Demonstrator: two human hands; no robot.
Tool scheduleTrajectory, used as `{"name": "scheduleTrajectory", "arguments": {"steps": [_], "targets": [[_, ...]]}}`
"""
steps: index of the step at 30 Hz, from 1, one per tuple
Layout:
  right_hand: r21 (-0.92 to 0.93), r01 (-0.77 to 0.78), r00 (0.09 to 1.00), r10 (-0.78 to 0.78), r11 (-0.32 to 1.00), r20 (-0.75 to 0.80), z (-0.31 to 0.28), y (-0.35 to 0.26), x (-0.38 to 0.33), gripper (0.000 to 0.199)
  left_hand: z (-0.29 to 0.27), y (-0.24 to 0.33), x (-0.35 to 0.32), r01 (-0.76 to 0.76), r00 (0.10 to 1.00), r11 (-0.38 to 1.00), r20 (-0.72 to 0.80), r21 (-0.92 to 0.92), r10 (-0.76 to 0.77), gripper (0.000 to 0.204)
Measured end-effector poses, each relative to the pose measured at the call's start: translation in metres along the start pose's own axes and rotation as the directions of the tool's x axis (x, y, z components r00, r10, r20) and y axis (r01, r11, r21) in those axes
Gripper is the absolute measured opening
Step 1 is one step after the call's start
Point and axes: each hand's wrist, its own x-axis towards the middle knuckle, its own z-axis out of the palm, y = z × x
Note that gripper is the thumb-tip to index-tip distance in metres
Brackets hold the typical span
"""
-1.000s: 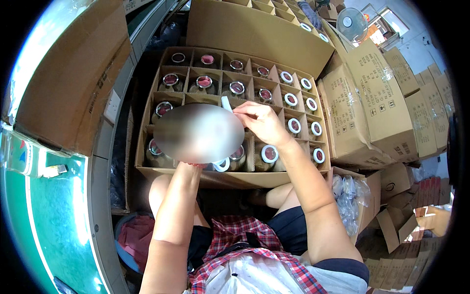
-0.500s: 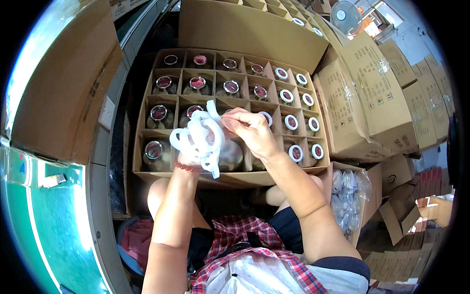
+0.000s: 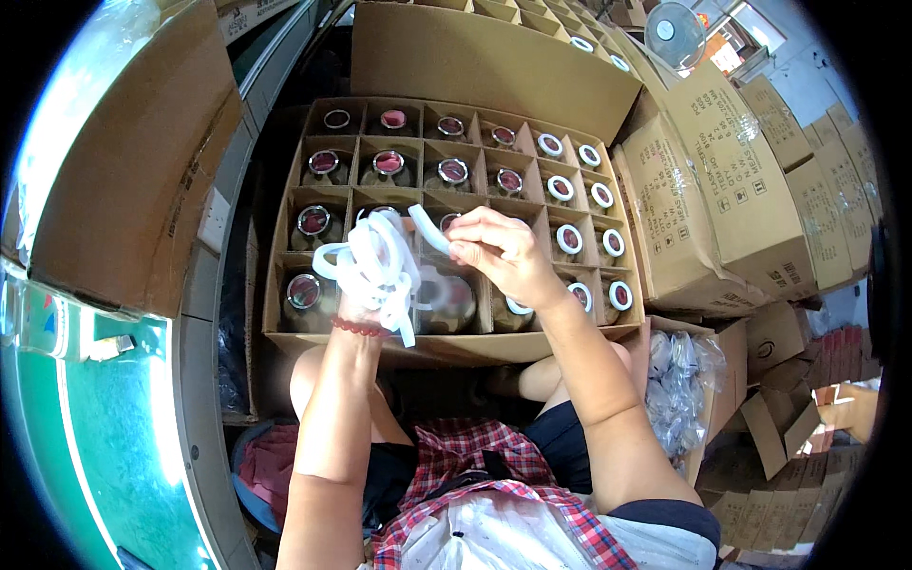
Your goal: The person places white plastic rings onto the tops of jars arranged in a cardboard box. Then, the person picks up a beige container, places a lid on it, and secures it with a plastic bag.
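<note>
A tangled bunch of white, soft-looking rings (image 3: 378, 266) is gripped in my left hand (image 3: 357, 306), whose fingers are mostly hidden behind it. Between the thumb and fingers of my right hand (image 3: 508, 255) is a single white ring (image 3: 429, 228), beside the bunch. Both hands are above a divided cardboard carton (image 3: 456, 348) of glass jars standing upright in its cells. Jars in the right-hand columns have white rings on their mouths, such as one jar (image 3: 569, 239). Jars farther left, like another jar (image 3: 313, 220), show bare shiny rims.
Another divided carton (image 3: 494, 71) stands behind. Stacked closed boxes (image 3: 741, 190) rise on the right, with clear plastic-wrapped items (image 3: 676, 380) in a box below them. At left are a brown box (image 3: 123, 180) and a green-topped table (image 3: 119, 427). A fan (image 3: 674, 36) stands far right.
My right hand has moved a little right, drawing the single ring away from the bunch. My left hand with the bunch has shifted slightly left.
</note>
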Motion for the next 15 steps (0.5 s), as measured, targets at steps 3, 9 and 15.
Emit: {"name": "scheduleTrajectory", "arguments": {"steps": [3,9,15], "targets": [[-0.275,0.179,0.983,-0.159,0.945,0.097,-0.004,-0.003,0.001,0.013,0.015,0.003,-0.008,0.107,0.983,0.994,0.154,-0.028,-0.102,0.03],[-0.398,0.187,0.979,-0.138,0.898,0.148,0.003,-0.02,0.002,0.012,0.026,0.009,-0.015,0.02,0.999,1.0,0.049,0.02,-0.021,0.024],[-0.486,0.193,0.98,-0.147,0.852,0.132,0.004,-0.033,0.0,0.015,0.033,0.009,-0.017,0.022,1.0,0.997,0.009,0.069,-0.023,0.02]]}}
